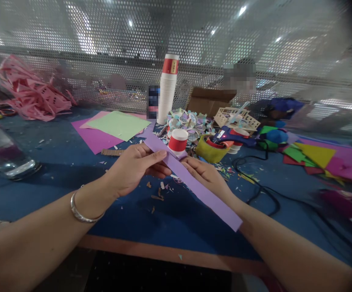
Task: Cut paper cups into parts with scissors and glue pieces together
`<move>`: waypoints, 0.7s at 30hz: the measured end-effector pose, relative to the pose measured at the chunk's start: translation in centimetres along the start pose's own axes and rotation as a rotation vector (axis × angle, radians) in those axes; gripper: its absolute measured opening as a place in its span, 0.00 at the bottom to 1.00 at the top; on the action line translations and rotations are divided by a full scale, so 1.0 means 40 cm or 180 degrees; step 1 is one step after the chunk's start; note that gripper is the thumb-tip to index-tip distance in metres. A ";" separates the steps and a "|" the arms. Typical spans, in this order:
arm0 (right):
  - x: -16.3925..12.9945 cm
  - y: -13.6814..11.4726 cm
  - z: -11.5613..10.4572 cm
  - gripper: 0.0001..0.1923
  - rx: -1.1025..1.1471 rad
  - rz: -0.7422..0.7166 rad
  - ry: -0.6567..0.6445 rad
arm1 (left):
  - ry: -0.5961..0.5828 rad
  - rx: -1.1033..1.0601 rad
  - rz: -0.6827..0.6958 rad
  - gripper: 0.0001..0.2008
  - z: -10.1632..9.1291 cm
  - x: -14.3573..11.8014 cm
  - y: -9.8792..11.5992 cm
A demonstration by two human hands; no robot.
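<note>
A long purple paper strip [202, 192] slants across in front of me, from the upper left down toward my right forearm. My left hand [136, 164] is closed on its upper part, with the thumb on top and the fingers underneath. Behind the strip, my right hand [204, 174] is closed at the strip's far edge, its fingertips pinching the purple paper. The strip partly covers those fingers. Just beyond both hands is a red and white paper cup [178, 142], upside down. Paper scraps [157, 194] lie on the blue table below the hands.
Behind the cup rise a tall stack of paper cups [167, 95] and a heap of paper cut-outs [191, 121]. To the right are a yellow tape roll [211, 150], a glue gun [237, 138] and a black cable [273, 190]. Coloured sheets [118, 125] lie at left.
</note>
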State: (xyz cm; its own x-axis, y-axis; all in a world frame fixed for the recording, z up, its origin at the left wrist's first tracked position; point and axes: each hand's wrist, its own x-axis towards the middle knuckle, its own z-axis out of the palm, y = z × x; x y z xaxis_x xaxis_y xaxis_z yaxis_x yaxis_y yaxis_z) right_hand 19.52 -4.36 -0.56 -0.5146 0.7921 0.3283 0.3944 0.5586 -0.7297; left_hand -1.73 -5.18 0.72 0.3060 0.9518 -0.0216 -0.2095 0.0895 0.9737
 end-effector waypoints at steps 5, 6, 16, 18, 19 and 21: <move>-0.003 -0.009 0.001 0.15 -0.0007 0.0044 -0.0018 | -0.0091 -0.0105 -0.0136 0.08 0.007 -0.001 -0.007; -0.004 -0.011 0.004 0.16 -0.0022 0.0066 0.0005 | -0.0143 -0.0117 -0.0180 0.08 0.011 -0.003 -0.009; 0.005 0.003 -0.003 0.22 -0.0089 0.0178 -0.0014 | -0.0005 -0.0279 -0.0335 0.08 0.016 0.001 0.002; 0.005 0.003 -0.009 0.22 -0.0116 0.0200 -0.0024 | 0.0021 -0.0296 -0.0245 0.09 0.008 0.003 0.006; 0.005 0.002 -0.010 0.23 -0.0121 0.0205 -0.0019 | 0.0020 -0.0296 -0.0199 0.10 0.005 0.004 0.007; 0.001 -0.002 -0.008 0.24 -0.0100 0.0206 0.0005 | 0.0032 -0.0290 -0.0119 0.09 0.001 0.006 0.005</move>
State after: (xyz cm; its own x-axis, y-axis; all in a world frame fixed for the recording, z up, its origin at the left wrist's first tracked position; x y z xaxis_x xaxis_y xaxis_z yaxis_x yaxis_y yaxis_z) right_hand 19.71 -4.29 -0.29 -0.4861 0.8272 0.2820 0.4504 0.5137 -0.7302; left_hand -1.67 -4.93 0.93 0.3061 0.9501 -0.0603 -0.2817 0.1509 0.9476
